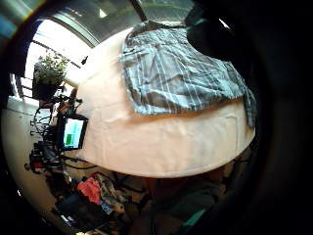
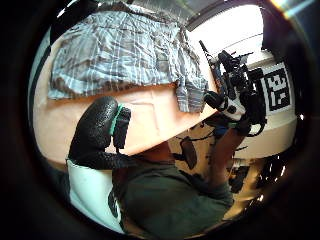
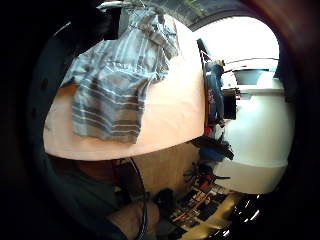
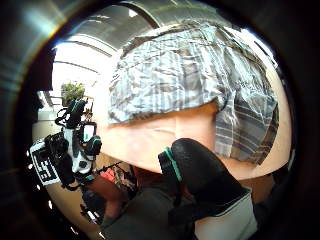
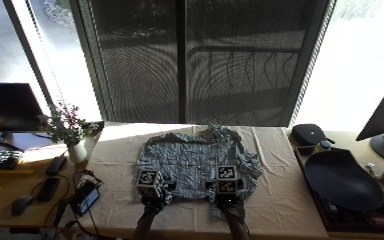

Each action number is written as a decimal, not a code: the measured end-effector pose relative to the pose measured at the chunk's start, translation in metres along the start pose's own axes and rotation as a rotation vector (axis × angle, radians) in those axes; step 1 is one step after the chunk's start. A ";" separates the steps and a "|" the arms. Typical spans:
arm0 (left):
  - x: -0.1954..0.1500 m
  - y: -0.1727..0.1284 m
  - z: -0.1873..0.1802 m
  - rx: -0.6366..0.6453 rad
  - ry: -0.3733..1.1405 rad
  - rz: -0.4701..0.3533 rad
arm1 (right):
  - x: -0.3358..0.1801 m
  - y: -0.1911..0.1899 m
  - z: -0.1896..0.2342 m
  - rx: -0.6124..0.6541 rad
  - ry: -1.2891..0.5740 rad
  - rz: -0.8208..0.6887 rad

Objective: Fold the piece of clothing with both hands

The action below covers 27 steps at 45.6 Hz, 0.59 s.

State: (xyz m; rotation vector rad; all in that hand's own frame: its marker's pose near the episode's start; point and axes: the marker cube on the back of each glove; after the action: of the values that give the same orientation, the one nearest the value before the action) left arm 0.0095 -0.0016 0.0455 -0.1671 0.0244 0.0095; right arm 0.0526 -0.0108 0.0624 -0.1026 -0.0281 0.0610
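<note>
The shirt (image 5: 195, 167) lies rumpled mid-tabletop (image 5: 285, 200), light and limp, so I would pinch its 6 o'clock hem corners; whether my fingers grip, I cannot tell.

Shirt (image 5: 195, 165) on table (image 5: 278, 200) centre; both hands at near edge.

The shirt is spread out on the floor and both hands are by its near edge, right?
Not quite. The shirt is spread out on the table, not the floor. The outside view shows it, with the left hand and right hand by its near edge.
</note>
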 end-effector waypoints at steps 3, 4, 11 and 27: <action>-0.001 -0.005 0.016 -0.031 -0.002 -0.006 | 0.009 -0.010 0.018 -0.014 0.015 0.023; -0.002 -0.008 0.023 -0.035 -0.008 -0.008 | 0.012 -0.013 0.023 -0.019 0.021 0.030; -0.009 -0.028 0.058 -0.036 -0.055 -0.019 | 0.024 -0.030 0.057 -0.073 0.045 0.055; -0.013 -0.041 0.107 -0.133 -0.096 -0.026 | 0.039 -0.031 0.078 -0.115 0.082 0.106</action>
State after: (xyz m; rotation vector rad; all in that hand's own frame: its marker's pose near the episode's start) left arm -0.0005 -0.0238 0.1578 -0.2996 -0.0742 -0.0065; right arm 0.0910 -0.0307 0.1440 -0.2218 0.0559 0.1614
